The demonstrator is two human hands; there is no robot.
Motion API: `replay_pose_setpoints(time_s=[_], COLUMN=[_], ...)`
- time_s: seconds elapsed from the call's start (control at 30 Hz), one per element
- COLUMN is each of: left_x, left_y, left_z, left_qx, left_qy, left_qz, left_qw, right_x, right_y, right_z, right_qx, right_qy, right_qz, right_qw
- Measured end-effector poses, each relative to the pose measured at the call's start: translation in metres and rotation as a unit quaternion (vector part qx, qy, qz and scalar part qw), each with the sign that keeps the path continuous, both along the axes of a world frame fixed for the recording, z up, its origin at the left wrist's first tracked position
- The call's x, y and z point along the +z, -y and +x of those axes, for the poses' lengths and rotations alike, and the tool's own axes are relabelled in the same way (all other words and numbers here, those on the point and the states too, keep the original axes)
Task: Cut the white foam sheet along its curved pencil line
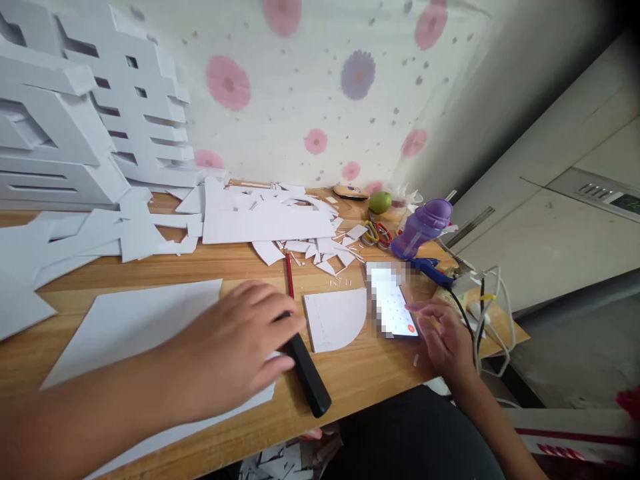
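My left hand (240, 343) lies on a large white sheet (130, 323) on the wooden table (360, 373), fingers curled round the top of a black utility knife (309, 377). To the right of the knife lies a white foam piece with one rounded corner (336, 319). My right hand (443, 337) rests at the table's right edge, its forefinger stretched out onto the lit screen of a phone (393, 303). A red pencil (289, 275) lies just beyond the left hand's fingers.
White foam-board offcuts (270, 223) cover the back of the table. A tall white cut-out model (90, 107) stands at the back left. A purple bottle (423, 227), a green fruit (380, 201), a blue glue gun (430, 270) and white cables (487, 313) crowd the right side.
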State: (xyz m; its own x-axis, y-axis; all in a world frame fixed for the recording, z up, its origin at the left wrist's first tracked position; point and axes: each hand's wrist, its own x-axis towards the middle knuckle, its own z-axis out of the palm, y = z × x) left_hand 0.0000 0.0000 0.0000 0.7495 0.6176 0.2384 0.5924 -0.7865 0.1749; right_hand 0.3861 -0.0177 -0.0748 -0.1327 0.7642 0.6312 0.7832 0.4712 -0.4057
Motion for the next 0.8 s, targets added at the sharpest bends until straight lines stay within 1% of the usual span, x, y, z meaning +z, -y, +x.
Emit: replay_pose_setpoints(time_s=[0.07,0.1,0.17,0.27,0.4,0.5,0.6,0.73,0.8], left_x=[-0.005,-0.009,-0.017,-0.026,-0.032,-0.035,-0.037,-0.034,-0.032], left_y=[-0.004,-0.006,-0.011,-0.016,-0.017,-0.019,-0.020,-0.019,-0.019], left_z=[0.026,0.034,0.042,0.040,0.035,0.034,0.034,0.034,0.035], left_qx=[-0.006,-0.002,0.004,0.005,-0.008,-0.014,-0.014,-0.014,-0.015], left_qy=[-0.028,-0.030,-0.034,-0.032,-0.018,0.001,0.004,-0.008,-0.015], left_qz=[-0.042,-0.050,-0.069,-0.084,-0.074,-0.060,-0.064,-0.077,-0.083], left_qw=[0.999,0.998,0.997,0.996,0.997,0.998,0.998,0.997,0.996], right_x=[0.000,0.000,-0.001,-0.001,-0.001,0.000,0.001,0.003,0.003], right_y=[0.000,0.000,0.000,0.000,-0.002,-0.005,-0.007,-0.007,-0.006], right_z=[0.001,0.001,0.003,0.004,0.003,0.001,-0.001,-0.002,-0.002], right_qx=[0.003,0.005,0.009,-0.004,-0.035,-0.022,0.004,0.027,0.026], right_qy=[0.001,0.001,0.000,-0.003,0.002,0.016,0.039,0.063,0.058], right_qz=[0.006,0.008,0.006,0.000,-0.004,-0.011,-0.029,-0.066,-0.064], right_qw=[1.000,1.000,1.000,1.000,0.999,1.000,0.999,0.995,0.996])
